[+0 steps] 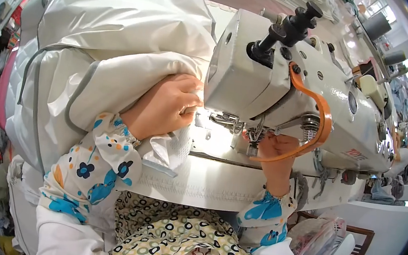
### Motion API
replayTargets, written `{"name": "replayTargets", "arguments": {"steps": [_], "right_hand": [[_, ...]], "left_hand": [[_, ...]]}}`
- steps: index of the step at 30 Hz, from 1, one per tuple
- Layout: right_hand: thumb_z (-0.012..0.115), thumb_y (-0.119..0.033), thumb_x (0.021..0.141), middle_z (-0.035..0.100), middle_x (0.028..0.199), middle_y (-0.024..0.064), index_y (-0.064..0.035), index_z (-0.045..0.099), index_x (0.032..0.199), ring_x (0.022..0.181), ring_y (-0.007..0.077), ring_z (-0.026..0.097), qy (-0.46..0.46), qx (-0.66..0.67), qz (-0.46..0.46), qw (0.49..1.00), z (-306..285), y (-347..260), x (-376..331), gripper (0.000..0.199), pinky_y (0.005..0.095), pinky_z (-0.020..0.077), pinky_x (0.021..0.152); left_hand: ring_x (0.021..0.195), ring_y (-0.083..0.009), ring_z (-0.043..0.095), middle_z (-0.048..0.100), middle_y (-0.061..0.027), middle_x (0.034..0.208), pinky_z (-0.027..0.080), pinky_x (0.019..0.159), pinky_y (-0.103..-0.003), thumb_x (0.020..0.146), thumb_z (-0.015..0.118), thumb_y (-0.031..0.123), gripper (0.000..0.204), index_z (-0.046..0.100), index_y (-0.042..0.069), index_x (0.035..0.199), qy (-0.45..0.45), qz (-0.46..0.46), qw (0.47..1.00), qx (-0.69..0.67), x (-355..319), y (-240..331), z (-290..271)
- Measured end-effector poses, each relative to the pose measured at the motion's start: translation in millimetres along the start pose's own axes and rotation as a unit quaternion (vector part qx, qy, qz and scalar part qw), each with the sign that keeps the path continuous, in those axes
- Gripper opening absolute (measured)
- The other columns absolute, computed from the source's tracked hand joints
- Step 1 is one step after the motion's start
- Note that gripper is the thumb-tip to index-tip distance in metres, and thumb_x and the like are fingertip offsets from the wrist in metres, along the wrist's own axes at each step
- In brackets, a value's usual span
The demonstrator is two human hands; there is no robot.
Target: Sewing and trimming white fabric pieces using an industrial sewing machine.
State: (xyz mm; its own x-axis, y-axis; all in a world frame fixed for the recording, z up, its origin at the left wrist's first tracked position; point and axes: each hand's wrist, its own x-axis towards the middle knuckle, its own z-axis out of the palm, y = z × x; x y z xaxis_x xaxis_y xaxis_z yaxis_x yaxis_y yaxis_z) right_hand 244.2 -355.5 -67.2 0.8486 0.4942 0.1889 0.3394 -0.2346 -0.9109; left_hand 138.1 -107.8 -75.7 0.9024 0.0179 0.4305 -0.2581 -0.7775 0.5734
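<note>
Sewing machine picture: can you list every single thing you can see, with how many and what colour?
Sewing machine: one, cream-grey, upper right.
Knob: one, black, on top of the machine.
Curved guard: one, orange, at the machine's front.
White garment: one big bundle, white with grey piping, upper left.
Machine table: one, white, under the machine.
Plastic bag: one, clear, lower right.
Patterned cloth: one, yellowish with black rings, on the lap.
Sleeve covers: two, white with blue flowers, on the forearms.
Left hand: gripping the white garment beside the machine.
Right hand: under the machine head, near the needle.
</note>
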Motion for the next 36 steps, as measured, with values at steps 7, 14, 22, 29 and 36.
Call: {"name": "replayTargets", "arguments": {"steps": [7,14,22,29,36], "right_hand": [[0.066,-0.001,0.083,0.057,0.060,0.0033,0.0028,0.051,0.062,0.052,0.0135,0.049,0.048,-0.091,-0.102,0.990,9,22,2,0.026,0.0268,0.0412,0.052],[0.067,0.002,0.082,0.070,0.076,0.0050,-0.0004,0.068,0.084,0.062,0.0121,0.064,0.000,0.041,-0.054,0.998,9,10,0,0.003,0.0284,0.0478,0.055],[0.070,-0.007,0.091,0.071,0.084,0.0108,0.0017,0.065,0.110,0.077,0.0144,0.072,0.014,-0.027,0.021,0.999,-31,-22,-42,0.021,0.0259,0.0548,0.064],[0.070,-0.005,0.085,0.071,0.094,0.0181,0.0004,0.064,0.116,0.082,0.0298,0.071,-0.041,-0.372,0.057,0.925,-110,-31,-96,0.031,0.0401,0.0555,0.074],[0.068,-0.005,0.079,0.068,0.102,0.0228,0.0005,0.058,0.119,0.094,0.0473,0.060,0.019,-0.531,-0.061,0.845,-105,9,-120,0.041,0.0513,0.0497,0.082]], "left_hand": [[0.103,-0.0330,0.063,0.066,-0.0155,0.107,0.051,0.089,-0.039,0.070,0.068,-0.004,0.012,0.069,-0.001,0.081,-0.009,-0.013,1.000,-0.001,-2,2,1],[0.104,-0.0322,0.063,0.067,-0.0153,0.108,0.050,0.092,-0.039,0.070,0.069,-0.003,0.013,0.070,-0.001,0.083,0.000,-0.012,0.999,0.042,-3,-2,8],[0.100,-0.0370,0.063,0.056,-0.0208,0.128,0.050,0.092,-0.042,0.081,0.063,0.007,0.031,0.066,0.004,0.112,-0.030,0.028,0.986,0.163,0,-8,4],[0.091,-0.0398,0.068,0.037,-0.0290,0.151,0.053,0.085,-0.047,0.090,0.058,0.018,0.028,0.065,0.011,0.116,-0.157,-0.045,0.964,0.208,22,-22,-18],[0.085,-0.0350,0.069,0.034,-0.0165,0.157,0.053,0.082,-0.047,0.090,0.058,0.014,0.009,0.064,0.008,0.093,-0.100,-0.095,0.977,0.165,3,-16,-25]]}}
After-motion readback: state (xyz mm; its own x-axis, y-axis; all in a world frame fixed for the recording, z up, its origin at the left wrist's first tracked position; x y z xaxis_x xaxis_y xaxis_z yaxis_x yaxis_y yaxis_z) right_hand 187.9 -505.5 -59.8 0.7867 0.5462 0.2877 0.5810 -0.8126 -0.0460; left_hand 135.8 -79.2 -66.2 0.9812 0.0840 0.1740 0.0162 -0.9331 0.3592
